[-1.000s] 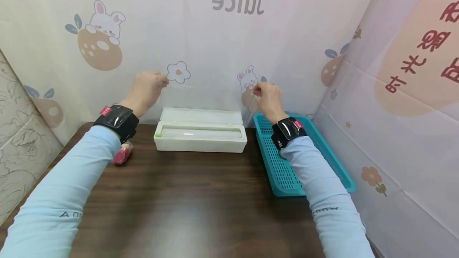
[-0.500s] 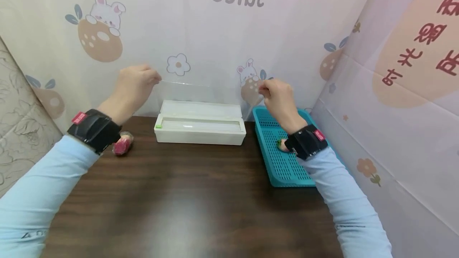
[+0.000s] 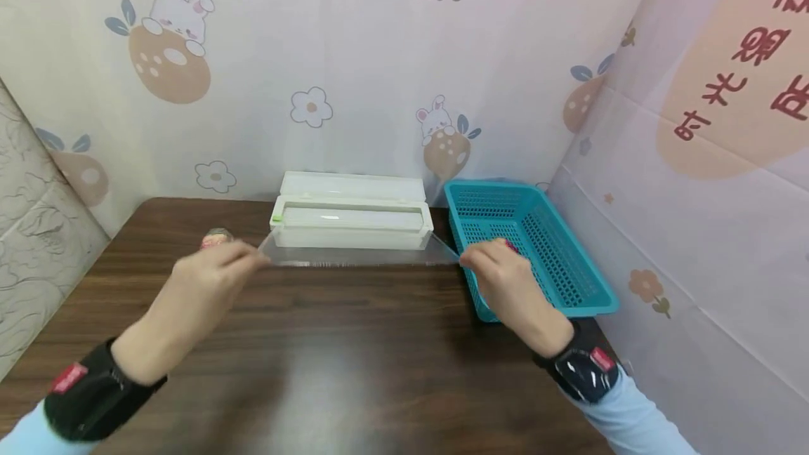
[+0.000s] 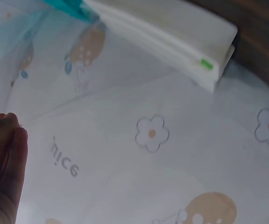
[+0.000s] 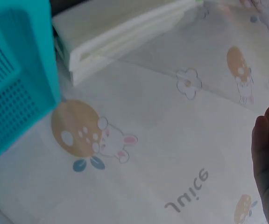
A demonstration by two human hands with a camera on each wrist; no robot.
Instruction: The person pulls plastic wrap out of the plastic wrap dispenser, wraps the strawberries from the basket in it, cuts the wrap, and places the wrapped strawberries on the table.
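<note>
A thin sheet of clear cling film (image 3: pixel 363 257) stretches low over the table, in front of a white cling film dispenser (image 3: pixel 350 239) with its lid raised. My left hand (image 3: pixel 202 293) pinches the film's near left corner. The near right corner is pinched by my right hand (image 3: pixel 508 293), close to the basket's left side. In the left wrist view, thumb and fingertips of the left hand (image 4: pixel 6 163) meet at the film's edge. The right wrist view shows the right hand (image 5: pixel 267 163) at its border, fingers together. A pinkish bundle (image 3: pixel 217 236) is partly hidden behind my left hand.
A teal perforated basket (image 3: pixel 571 258) stands right of the dispenser. Inside it, a small pink-red thing (image 3: pixel 510 246) peeks out behind my right hand. A printed cloth wall (image 3: pixel 373 62) closes off the back, with another printed wall (image 3: pixel 714 230) at the right.
Both hands have come down and toward me from in front of the back wall, drawing the film over the dispenser's front. The raised sheet is now low over the table.
</note>
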